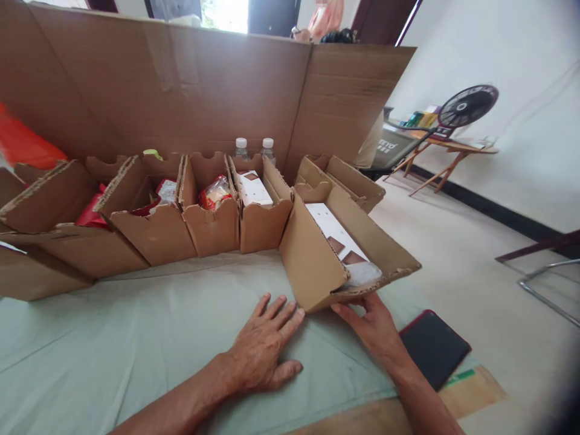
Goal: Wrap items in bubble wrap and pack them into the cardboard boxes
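Note:
My left hand (265, 344) lies flat on the pale green cloth (113, 344), fingers spread, fingertips touching the near corner of an open cardboard box (312, 260). My right hand (371, 326) reaches under that box's near right edge, fingers against the cardboard. Inside the box lies a white packet with brown squares (338, 238) and some clear plastic (365, 273).
A row of open cardboard boxes (212, 223) holds red and white packets. Two capped bottles (254, 148) stand behind them, before a tall cardboard wall (203, 84). A dark phone (432, 347) lies at the right. A fan (466, 106) and small table stand by the wall.

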`<state>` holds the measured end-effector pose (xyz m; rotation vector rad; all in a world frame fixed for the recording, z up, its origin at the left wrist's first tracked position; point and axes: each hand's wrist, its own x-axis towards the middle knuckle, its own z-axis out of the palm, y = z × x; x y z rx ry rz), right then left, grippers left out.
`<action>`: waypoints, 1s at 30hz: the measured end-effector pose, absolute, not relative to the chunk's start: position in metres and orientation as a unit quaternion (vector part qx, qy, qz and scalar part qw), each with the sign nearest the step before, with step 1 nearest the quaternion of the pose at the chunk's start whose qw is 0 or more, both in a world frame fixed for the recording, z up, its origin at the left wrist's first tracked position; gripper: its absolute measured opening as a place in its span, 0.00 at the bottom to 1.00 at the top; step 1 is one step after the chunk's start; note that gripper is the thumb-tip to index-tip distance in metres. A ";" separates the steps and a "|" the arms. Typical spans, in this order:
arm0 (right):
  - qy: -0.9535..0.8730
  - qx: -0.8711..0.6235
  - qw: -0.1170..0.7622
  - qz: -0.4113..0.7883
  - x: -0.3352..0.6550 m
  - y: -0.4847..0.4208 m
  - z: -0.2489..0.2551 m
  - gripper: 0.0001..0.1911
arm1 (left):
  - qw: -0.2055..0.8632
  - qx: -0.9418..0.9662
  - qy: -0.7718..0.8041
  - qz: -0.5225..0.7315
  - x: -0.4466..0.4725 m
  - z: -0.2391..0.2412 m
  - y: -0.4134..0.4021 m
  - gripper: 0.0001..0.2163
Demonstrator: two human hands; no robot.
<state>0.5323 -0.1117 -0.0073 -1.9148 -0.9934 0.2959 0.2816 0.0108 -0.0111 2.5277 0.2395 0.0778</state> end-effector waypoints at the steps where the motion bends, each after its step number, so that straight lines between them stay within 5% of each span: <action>1: -0.411 -0.781 0.456 0.117 0.537 -0.103 -0.005 0.30 | 0.298 0.950 0.087 0.034 0.281 -0.013 0.011 0.40; 7: -0.435 -0.877 0.191 0.065 0.561 -0.042 0.030 0.27 | 0.298 0.950 0.088 0.028 0.280 -0.013 0.012 0.37; 12: -0.438 -0.890 0.123 0.032 0.563 0.006 0.042 0.25 | 0.304 0.948 0.091 0.023 0.281 -0.010 0.011 0.35; 20: -0.503 -0.851 0.152 0.015 0.538 0.013 0.048 0.23 | 0.315 0.944 0.093 0.037 0.281 -0.008 0.012 0.35; 23: -0.556 -0.795 0.243 0.004 0.513 0.012 0.072 0.19 | 0.323 0.942 0.086 0.039 0.282 -0.008 0.013 0.35; 27: -0.633 -0.698 0.335 0.007 0.477 0.047 0.103 0.30 | 0.324 0.941 0.088 0.050 0.281 -0.012 0.012 0.35; 30: -0.628 -0.719 0.297 0.013 0.463 0.074 0.112 0.18 | 0.323 0.933 0.106 0.122 0.280 -0.019 0.010 0.32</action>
